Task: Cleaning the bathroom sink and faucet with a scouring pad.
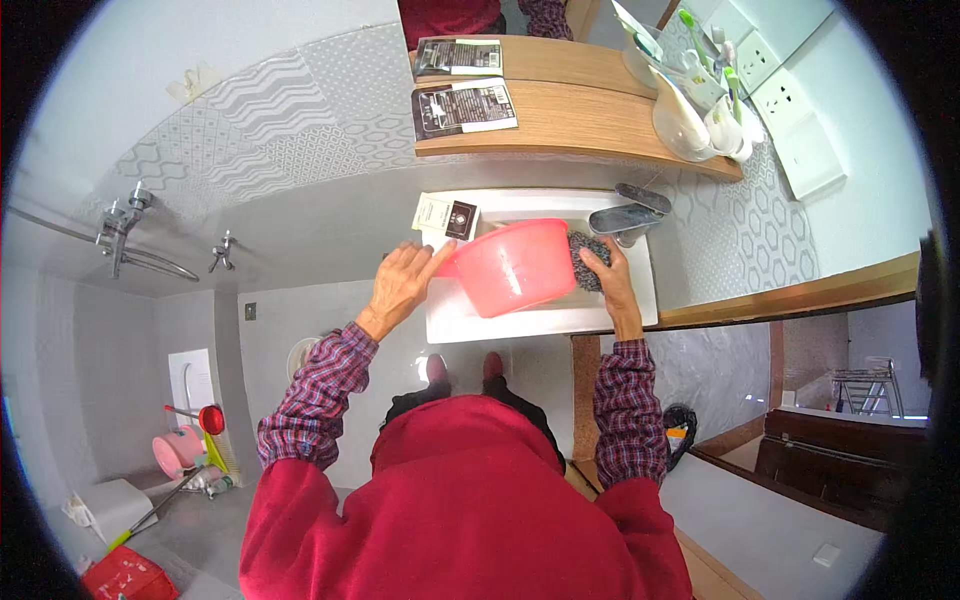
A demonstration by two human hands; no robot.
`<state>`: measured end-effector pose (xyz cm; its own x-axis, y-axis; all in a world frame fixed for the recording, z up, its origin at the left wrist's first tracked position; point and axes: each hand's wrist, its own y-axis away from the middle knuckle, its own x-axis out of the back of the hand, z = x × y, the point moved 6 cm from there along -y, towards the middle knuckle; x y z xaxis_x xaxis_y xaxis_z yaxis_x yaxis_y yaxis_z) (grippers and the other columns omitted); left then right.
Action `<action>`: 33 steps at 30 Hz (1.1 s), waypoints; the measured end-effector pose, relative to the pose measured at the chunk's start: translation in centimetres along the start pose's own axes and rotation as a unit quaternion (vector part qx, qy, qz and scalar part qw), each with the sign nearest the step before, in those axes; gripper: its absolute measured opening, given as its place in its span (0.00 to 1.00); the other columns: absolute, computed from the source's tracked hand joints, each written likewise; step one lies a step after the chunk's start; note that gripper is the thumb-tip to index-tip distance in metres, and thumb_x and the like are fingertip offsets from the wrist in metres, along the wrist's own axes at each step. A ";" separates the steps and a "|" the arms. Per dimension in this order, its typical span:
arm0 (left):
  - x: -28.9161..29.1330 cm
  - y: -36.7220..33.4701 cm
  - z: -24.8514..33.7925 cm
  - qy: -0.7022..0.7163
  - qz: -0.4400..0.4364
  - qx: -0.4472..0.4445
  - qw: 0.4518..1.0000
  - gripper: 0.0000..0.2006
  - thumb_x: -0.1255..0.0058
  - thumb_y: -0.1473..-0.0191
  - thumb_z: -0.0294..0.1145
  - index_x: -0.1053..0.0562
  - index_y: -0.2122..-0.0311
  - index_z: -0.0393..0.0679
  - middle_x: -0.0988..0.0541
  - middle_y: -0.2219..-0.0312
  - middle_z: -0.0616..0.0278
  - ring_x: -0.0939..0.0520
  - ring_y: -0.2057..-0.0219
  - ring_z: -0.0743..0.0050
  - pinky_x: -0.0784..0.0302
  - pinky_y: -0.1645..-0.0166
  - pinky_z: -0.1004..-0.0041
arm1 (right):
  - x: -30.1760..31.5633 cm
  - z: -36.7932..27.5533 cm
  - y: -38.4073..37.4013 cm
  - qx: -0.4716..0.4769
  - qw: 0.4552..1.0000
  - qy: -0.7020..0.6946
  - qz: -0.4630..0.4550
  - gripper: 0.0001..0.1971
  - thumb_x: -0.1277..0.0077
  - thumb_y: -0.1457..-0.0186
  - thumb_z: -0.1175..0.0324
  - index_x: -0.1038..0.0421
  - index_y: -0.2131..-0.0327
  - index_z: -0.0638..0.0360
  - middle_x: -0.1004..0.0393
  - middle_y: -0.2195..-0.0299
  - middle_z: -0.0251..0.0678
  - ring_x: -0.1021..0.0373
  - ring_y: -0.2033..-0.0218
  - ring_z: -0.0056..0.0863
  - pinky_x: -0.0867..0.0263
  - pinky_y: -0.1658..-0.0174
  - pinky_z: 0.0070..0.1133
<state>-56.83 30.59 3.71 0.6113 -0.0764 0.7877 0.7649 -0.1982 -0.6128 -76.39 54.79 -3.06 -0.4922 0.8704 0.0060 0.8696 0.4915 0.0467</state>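
Over the white sink (530, 324), the left hand (400, 285) holds a tilted pink basin (515, 270) by its left side, while the right hand (620, 285) has its fingers around a dark scouring pad (586, 264) at the basin's right edge.

Sink (530, 324), wht., rect.: sm. box (447, 216) sits on rear L corner; faucet (630, 218) stands rear R. Wood shelf (570, 112) carries blk./wht. packet (464, 108) L, wht. holder (682, 125) R end.

Tilted pink basin (515, 270) over a white sink (540, 322), dark wiry scouring pad (588, 264) at the basin's right.
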 end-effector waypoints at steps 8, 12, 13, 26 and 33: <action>-2.2 1.0 1.6 0.024 -0.176 0.152 0.972 0.13 0.51 0.62 0.27 0.33 0.66 0.43 0.33 0.78 0.60 0.29 0.73 0.63 0.39 0.68 0.70 | -1.0 -0.6 -0.1 0.032 0.994 0.098 0.024 0.16 0.44 0.58 0.63 0.33 0.68 0.63 0.31 0.73 0.36 0.35 0.71 0.22 0.38 0.67 0.19; -4.0 2.3 3.3 0.065 -0.228 0.131 0.962 0.11 0.52 0.55 0.31 0.33 0.64 0.42 0.31 0.75 0.57 0.27 0.72 0.60 0.33 0.68 0.65 | -2.1 -2.5 -0.2 0.059 0.978 0.197 0.035 0.18 0.43 0.60 0.59 0.33 0.68 0.61 0.30 0.70 0.41 0.33 0.71 0.31 0.37 0.68 0.23; -4.6 2.2 3.7 0.061 -0.254 0.137 0.956 0.11 0.52 0.54 0.32 0.34 0.65 0.41 0.31 0.75 0.57 0.26 0.72 0.60 0.31 0.69 0.64 | -3.0 -2.9 0.1 0.066 0.964 0.255 0.036 0.19 0.43 0.61 0.60 0.33 0.67 0.60 0.29 0.68 0.42 0.32 0.70 0.34 0.37 0.68 0.26; -1.4 4.6 3.5 0.122 -0.099 0.215 0.964 0.14 0.49 0.60 0.30 0.29 0.63 0.45 0.30 0.77 0.59 0.27 0.77 0.57 0.33 0.75 0.65 | -5.7 -5.7 -1.3 -0.043 0.925 0.377 0.015 0.19 0.47 0.57 0.59 0.37 0.63 0.59 0.34 0.60 0.47 0.37 0.58 0.40 0.37 0.61 0.31; -4.3 8.4 3.7 0.388 -0.077 0.400 0.826 0.15 0.48 0.53 0.34 0.28 0.61 0.37 0.28 0.80 0.65 0.30 0.79 0.74 0.36 0.76 0.76 | -3.4 1.9 -1.9 -0.166 0.966 -0.195 0.017 0.39 0.44 0.57 0.63 0.53 0.45 0.67 0.35 0.55 0.44 0.38 0.53 0.30 0.43 0.50 0.24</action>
<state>-52.28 32.91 -5.07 0.4171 -0.7763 0.4726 0.9008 0.4223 -0.1013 -76.35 50.97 -5.02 -0.3547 0.8626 -0.3608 0.7935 0.4818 0.3718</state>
